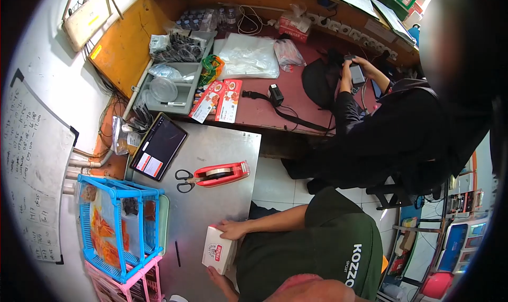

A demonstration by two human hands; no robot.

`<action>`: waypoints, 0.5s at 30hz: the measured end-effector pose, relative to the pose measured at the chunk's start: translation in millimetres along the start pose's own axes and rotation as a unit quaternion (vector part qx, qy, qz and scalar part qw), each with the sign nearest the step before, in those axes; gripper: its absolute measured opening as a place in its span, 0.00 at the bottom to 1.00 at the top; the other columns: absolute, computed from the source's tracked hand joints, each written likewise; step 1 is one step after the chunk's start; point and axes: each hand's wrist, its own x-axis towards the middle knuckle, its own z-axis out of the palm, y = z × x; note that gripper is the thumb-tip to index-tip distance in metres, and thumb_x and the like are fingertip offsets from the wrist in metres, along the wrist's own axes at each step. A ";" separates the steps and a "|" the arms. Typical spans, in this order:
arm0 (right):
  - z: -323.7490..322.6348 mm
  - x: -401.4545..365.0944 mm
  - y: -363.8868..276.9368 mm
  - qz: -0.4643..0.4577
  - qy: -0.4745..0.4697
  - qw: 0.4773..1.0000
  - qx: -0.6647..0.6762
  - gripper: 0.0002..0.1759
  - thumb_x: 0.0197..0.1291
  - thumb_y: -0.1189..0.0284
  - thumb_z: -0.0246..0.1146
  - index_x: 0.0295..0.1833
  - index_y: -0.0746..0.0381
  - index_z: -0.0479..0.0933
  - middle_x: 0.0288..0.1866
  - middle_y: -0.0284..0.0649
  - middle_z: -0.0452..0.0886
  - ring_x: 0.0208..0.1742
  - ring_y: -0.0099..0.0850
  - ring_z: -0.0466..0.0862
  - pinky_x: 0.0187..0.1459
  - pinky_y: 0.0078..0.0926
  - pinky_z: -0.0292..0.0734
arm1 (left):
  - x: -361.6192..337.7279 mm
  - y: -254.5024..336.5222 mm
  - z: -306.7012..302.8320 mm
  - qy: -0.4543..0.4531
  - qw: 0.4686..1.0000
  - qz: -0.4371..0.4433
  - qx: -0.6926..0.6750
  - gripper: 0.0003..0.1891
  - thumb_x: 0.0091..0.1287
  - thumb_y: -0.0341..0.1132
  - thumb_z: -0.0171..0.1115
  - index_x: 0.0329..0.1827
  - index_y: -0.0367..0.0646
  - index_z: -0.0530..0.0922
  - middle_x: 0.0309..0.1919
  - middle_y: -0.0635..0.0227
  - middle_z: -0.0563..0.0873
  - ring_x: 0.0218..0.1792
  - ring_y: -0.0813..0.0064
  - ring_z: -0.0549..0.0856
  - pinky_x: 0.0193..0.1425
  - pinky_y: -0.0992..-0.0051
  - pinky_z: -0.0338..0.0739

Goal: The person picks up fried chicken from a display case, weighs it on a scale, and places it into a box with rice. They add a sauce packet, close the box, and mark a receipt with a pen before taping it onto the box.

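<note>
Holding the white box [219,250] btwn R hand [231,229] & L hand [220,280], fingers closed on opposite ends; prob. light, stiffish card that'd dent, so best gripped by edges under fingertips.

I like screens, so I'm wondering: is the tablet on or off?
It's on: the tablet shows a bright white and red panel near its lower end, beside a dark area.
</note>
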 end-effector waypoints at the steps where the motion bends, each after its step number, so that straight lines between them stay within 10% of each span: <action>1: -1.9 0.7 0.2 -0.004 0.002 1.000 -0.004 0.34 0.62 0.58 0.52 0.70 0.65 0.60 0.62 0.62 0.65 0.64 0.57 0.66 0.67 0.45 0.60 | 1.4 -3.5 2.7 0.028 0.999 0.020 0.015 0.29 0.74 0.44 0.50 0.68 0.29 0.61 0.57 0.52 0.76 0.54 0.64 0.78 0.59 0.67 0.70; 15: 21.4 10.6 18.9 -0.007 -0.023 0.999 0.043 0.34 0.61 0.61 0.50 0.71 0.65 0.59 0.61 0.60 0.69 0.66 0.51 0.65 0.67 0.43 0.60 | 47.0 -9.3 -40.2 -0.203 0.972 0.010 -0.118 0.19 0.68 0.35 0.55 0.58 0.32 0.70 0.52 0.56 0.79 0.51 0.62 0.80 0.55 0.63 0.74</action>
